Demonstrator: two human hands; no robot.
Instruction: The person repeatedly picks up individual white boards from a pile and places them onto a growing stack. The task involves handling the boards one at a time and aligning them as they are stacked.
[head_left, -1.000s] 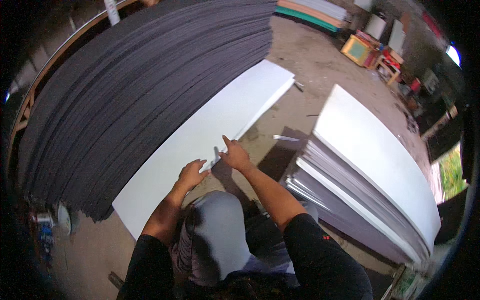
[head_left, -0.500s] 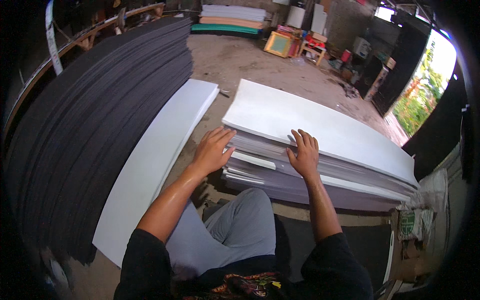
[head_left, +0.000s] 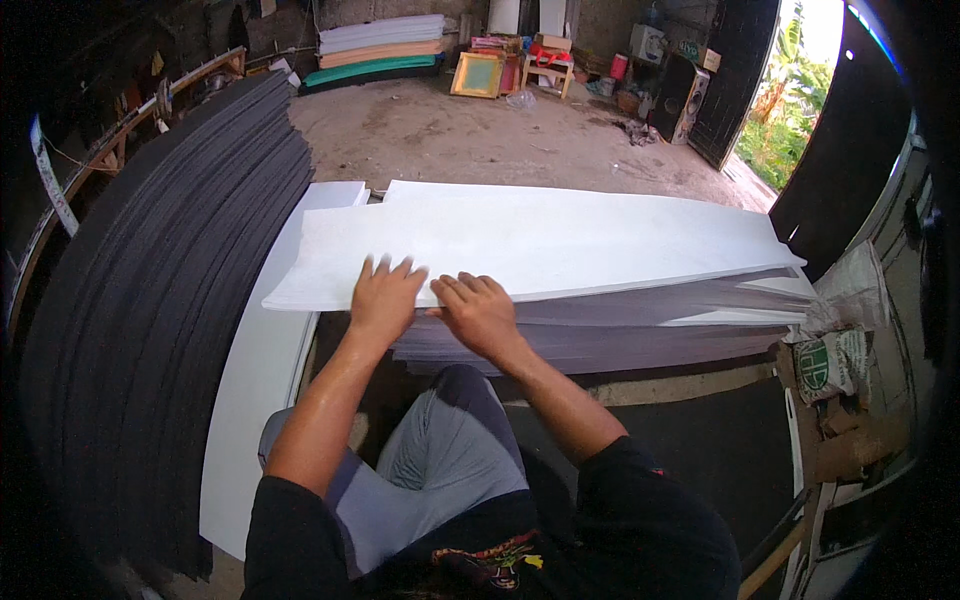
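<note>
My left hand (head_left: 386, 300) and right hand (head_left: 478, 313) are side by side, just apart, at the near edge of a long white sheet (head_left: 560, 240). The sheet lies over the top of a gray stack (head_left: 620, 342), and its left end juts out past the left end of the gray stack. My right grip is clamped on the sheet's edge, fingers bent over the top and thumb down by the rim. My left fingers, a little blurred, lie on the upper face; I cannot tell whether that grip is clamped, as the thumb is hidden.

Left of the gray stack is a low white pile (head_left: 245, 400), partly under the jutting end; I cannot tell whether the two touch. Farther left of the gray stack stands the tall black stack (head_left: 150, 310). On the near side of the gray stack are my bent leg in gray trousers (head_left: 455, 430) and, to the right of it, a flat black sheet (head_left: 660, 430). A printed sack (head_left: 832, 365) sits near the right end of the gray stack. Well beyond the gray stack, colored sheets (head_left: 375, 52) lie piled next to a yellow frame (head_left: 477, 76).
</note>
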